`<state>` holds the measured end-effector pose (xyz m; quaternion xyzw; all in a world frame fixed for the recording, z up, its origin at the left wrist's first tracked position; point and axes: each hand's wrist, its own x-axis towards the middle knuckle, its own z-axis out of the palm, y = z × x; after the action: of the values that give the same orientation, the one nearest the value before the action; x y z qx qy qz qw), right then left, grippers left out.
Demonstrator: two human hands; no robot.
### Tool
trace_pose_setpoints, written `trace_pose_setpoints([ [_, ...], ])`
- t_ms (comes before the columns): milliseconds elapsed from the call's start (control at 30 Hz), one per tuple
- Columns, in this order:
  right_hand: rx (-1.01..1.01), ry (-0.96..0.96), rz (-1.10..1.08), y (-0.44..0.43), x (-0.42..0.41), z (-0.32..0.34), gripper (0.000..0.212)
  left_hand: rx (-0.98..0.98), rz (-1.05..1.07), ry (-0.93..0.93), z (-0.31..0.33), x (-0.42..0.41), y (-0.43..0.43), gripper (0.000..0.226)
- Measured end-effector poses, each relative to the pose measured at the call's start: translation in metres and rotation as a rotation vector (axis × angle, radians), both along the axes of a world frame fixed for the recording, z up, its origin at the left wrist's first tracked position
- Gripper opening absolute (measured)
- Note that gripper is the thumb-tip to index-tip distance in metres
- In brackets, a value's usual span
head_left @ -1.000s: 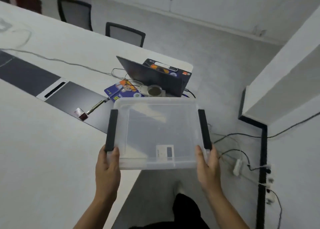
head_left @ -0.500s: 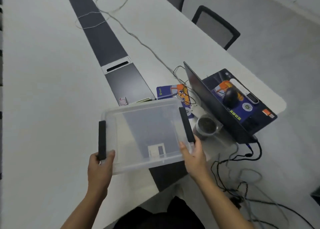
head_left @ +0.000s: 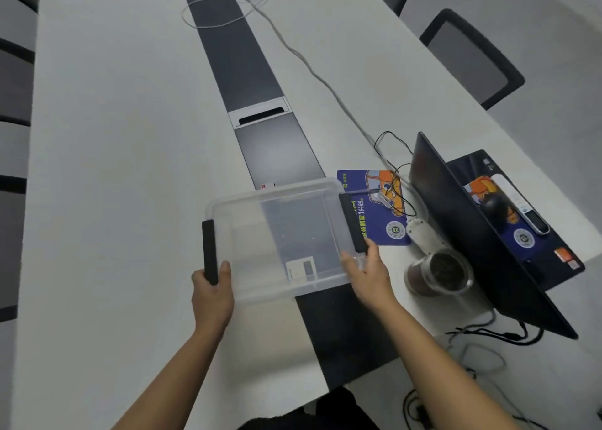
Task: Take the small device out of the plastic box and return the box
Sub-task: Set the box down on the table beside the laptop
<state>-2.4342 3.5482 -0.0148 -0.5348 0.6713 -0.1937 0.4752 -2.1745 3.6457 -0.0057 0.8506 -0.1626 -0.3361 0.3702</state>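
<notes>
White table (head_left: 114, 169) with a dark centre strip; a laptop (head_left: 482, 231), blue mat (head_left: 374, 208) and glass jar (head_left: 439, 273) crowd the right end, jar just beside the right hand (head_left: 368, 270). Left hand (head_left: 211, 293) and right hand grip the black side handles of the clear plastic box (head_left: 280, 237). A small white thing inside, near the front wall, is possibly the device; open table to the left.

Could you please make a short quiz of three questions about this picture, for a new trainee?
1. True or false: both hands hold the clear plastic box by its near corners.
2. Which object stands just right of the right hand? A) glass jar B) stapler C) phone
3. Fill in: the blue mouse pad lies between the box and the open ______.

Key:
1. True; the left hand grips beside the black handle.
2. A, the glass jar.
3. laptop.
</notes>
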Motion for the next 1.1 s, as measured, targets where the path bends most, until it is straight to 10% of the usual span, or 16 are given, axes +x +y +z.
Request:
trace_pose_setpoints([
  [400,-0.140,0.259,-0.176,-0.023,0.033,-0.014,0.071,-0.041,0.054,-0.223,-0.014,0.010,-0.035,0.048],
  [700,-0.142,0.102,-0.342,-0.025,0.031,-0.020,0.053,-0.073,0.158,-0.256,-0.016,0.012,-0.039,0.049],
  [1100,-0.232,0.306,-0.065,-0.033,0.028,-0.012,0.051,-0.009,-0.146,-0.393,-0.025,0.026,-0.036,0.052],
])
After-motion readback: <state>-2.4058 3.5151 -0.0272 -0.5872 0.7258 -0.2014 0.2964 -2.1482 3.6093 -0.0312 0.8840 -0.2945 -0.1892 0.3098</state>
